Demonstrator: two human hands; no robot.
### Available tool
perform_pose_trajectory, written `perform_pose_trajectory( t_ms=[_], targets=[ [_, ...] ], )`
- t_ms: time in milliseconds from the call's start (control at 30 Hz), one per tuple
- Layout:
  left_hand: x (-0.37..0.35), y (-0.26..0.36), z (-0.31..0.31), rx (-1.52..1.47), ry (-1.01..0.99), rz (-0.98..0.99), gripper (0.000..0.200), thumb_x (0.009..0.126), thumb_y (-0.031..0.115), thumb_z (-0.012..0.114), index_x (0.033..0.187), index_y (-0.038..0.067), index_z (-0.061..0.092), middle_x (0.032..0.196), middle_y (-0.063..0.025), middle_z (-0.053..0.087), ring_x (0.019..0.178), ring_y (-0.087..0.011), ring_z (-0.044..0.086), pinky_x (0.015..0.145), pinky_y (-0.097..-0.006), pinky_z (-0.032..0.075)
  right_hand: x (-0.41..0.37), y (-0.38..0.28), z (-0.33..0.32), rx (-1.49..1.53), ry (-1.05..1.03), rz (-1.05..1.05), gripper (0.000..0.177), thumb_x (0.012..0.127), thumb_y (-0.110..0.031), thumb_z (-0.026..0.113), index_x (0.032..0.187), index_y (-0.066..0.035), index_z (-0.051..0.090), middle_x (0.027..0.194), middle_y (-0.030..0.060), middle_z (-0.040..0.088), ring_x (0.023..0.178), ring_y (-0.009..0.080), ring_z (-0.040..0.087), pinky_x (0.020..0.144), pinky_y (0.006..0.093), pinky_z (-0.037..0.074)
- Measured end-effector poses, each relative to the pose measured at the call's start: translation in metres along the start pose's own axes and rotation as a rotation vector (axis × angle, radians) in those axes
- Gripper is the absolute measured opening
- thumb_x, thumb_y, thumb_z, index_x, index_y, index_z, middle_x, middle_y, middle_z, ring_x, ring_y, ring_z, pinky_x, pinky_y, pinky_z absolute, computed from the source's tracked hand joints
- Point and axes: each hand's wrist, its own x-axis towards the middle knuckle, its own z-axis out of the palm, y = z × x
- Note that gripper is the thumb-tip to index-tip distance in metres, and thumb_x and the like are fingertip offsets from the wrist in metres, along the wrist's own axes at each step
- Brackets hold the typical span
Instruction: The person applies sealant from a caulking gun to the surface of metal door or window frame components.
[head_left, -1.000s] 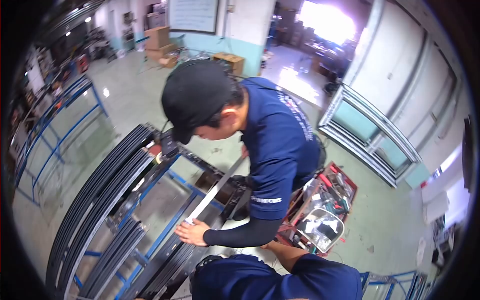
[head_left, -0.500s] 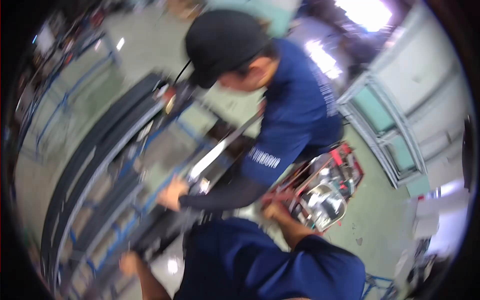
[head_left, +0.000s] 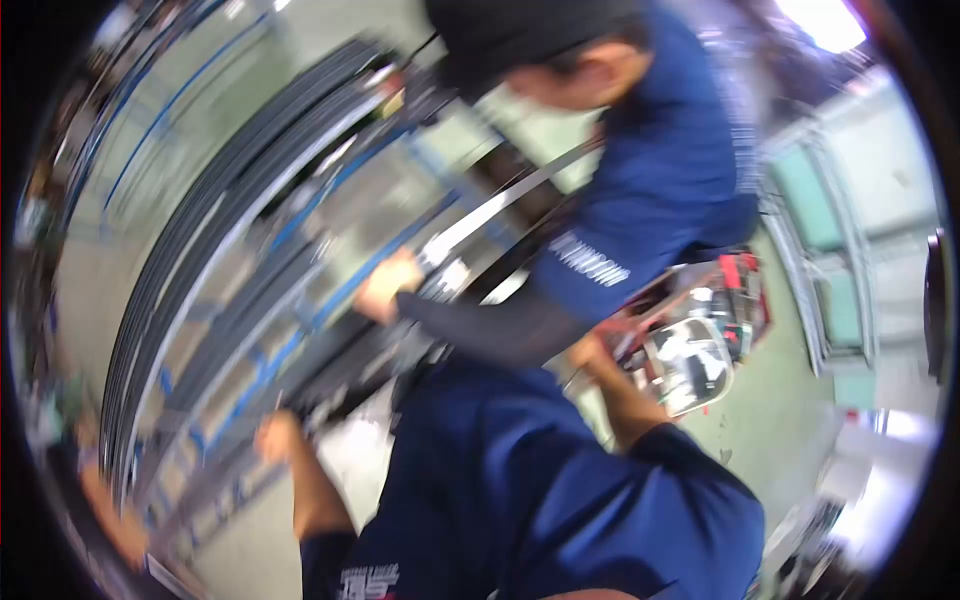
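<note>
My left hand is curled at a long dark-grey profile lying across a blue-framed rack; blur hides how the fingers meet it. My right hand reaches out to the side, at the near edge of a red tool tray. Its fingers are smeared and partly hidden. Opposite me, a co-worker in a black cap and navy shirt bends over the same profile. That co-worker's hand rests on it, close to a shiny pale metal strip.
Several long dark profiles lie along the blue rack on the left. A clear-looking container sits with tools in the red tray. Framed window panels lean at the right. Another person's arm shows at lower left.
The view has shifted, so the rack, co-worker and tray appear higher or further right. My left hand stays by the dark profile, my right by the tray. Another person's arm now shows at lower left.
</note>
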Motion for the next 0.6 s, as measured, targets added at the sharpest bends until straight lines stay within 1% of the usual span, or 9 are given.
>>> perform_pose_trajectory(
  t_ms=[33, 167, 200, 233, 267, 367, 433, 500, 600],
  targets=[
    [0.007, 0.005, -0.005, -0.013, 0.099, 0.020, 0.031, 0.086, 0.034, 0.051, 0.087, 0.009, 0.069, 0.092, -0.0137, 0.065, 0.078, -0.0303, 0.063, 0.066, -0.0468, 0.049, 0.010, -0.010, -0.026, -0.014, -0.085, 0.053, 0.020, 0.088, -0.025, 0.051, 0.082, -0.014, 0.066, 0.083, 0.0068, 0.068, 0.070, 0.0211, 0.065, 0.059, 0.0384, 0.053],
    [0.011, 0.029, -0.069, -0.391, 0.184, -0.188, 0.031, 0.086, 0.034, 0.052, 0.089, 0.008, 0.069, 0.096, -0.0132, 0.064, 0.084, -0.0309, 0.061, 0.071, -0.0462, 0.048, 0.037, -0.041, -0.092, 0.022, -0.383, 0.233, 0.019, 0.082, -0.024, 0.053, 0.076, -0.015, 0.068, 0.078, 0.0108, 0.068, 0.074, 0.0228, 0.068, 0.067, 0.0403, 0.055],
    [0.008, 0.029, -0.079, -0.422, 0.184, -0.214, 0.032, 0.086, 0.034, 0.052, 0.090, 0.007, 0.069, 0.098, -0.0131, 0.064, 0.085, -0.0311, 0.061, 0.072, -0.0461, 0.048, 0.036, -0.037, -0.073, 0.248, -0.265, 0.371, 0.025, 0.083, -0.023, 0.052, 0.085, -0.009, 0.072, 0.089, 0.0138, 0.071, 0.083, 0.0296, 0.070, 0.074, 0.0410, 0.056],
    [0.004, 0.030, -0.086, -0.440, 0.196, -0.223, 0.032, 0.086, 0.034, 0.052, 0.090, 0.007, 0.069, 0.098, -0.0131, 0.064, 0.085, -0.0311, 0.061, 0.072, -0.0461, 0.048, 0.045, -0.036, -0.088, 0.367, -0.401, 0.473, 0.033, 0.087, -0.025, 0.048, 0.098, -0.004, 0.072, 0.100, 0.0154, 0.071, 0.096, 0.0337, 0.068, 0.086, 0.0406, 0.054],
    [0.000, 0.027, -0.089, -0.446, 0.175, -0.246, 0.032, 0.086, 0.034, 0.052, 0.090, 0.007, 0.069, 0.100, -0.0129, 0.064, 0.087, -0.0313, 0.060, 0.073, -0.0459, 0.047, 0.050, -0.035, -0.088, 0.418, -0.383, 0.546, 0.035, 0.089, -0.027, 0.047, 0.100, -0.004, 0.072, 0.102, 0.0161, 0.071, 0.098, 0.0336, 0.067, 0.090, 0.0404, 0.052],
    [0.002, 0.019, -0.087, -0.456, 0.114, -0.271, 0.032, 0.086, 0.034, 0.053, 0.092, 0.006, 0.068, 0.104, -0.0125, 0.063, 0.093, -0.0319, 0.058, 0.077, -0.0455, 0.047, 0.049, -0.033, -0.091, 0.436, -0.422, 0.575, 0.041, 0.093, -0.032, 0.043, 0.106, -0.005, 0.072, 0.106, 0.0174, 0.069, 0.105, 0.0329, 0.065, 0.097, 0.0393, 0.048],
    [0.010, 0.018, -0.083, -0.440, 0.068, -0.268, 0.033, 0.086, 0.034, 0.054, 0.093, 0.005, 0.068, 0.106, -0.0123, 0.063, 0.096, -0.0322, 0.058, 0.079, -0.0452, 0.046, 0.041, -0.034, -0.099, 0.366, -0.282, 0.420, 0.035, 0.088, -0.032, 0.051, 0.089, -0.004, 0.072, 0.090, 0.0174, 0.070, 0.083, 0.0362, 0.067, 0.077, 0.0452, 0.052],
    [0.018, 0.021, -0.054, -0.374, 0.022, -0.246, 0.033, 0.086, 0.034, 0.054, 0.094, 0.005, 0.068, 0.109, -0.0121, 0.062, 0.099, -0.0325, 0.057, 0.081, -0.0449, 0.046, 0.036, -0.033, -0.094, 0.298, -0.179, 0.266, 0.033, 0.088, -0.031, 0.052, 0.090, -0.004, 0.071, 0.088, 0.0158, 0.069, 0.081, 0.0342, 0.065, 0.074, 0.0437, 0.052],
    [0.025, 0.013, -0.041, -0.243, -0.043, -0.294, 0.034, 0.086, 0.034, 0.055, 0.095, 0.004, 0.068, 0.112, -0.0117, 0.062, 0.103, -0.0330, 0.055, 0.085, -0.0445, 0.045, 0.056, -0.041, -0.089, 0.468, -0.166, 0.176, 0.030, 0.088, -0.029, 0.053, 0.090, -0.005, 0.070, 0.085, 0.0136, 0.067, 0.077, 0.0311, 0.064, 0.071, 0.0415, 0.050]
  ],
)
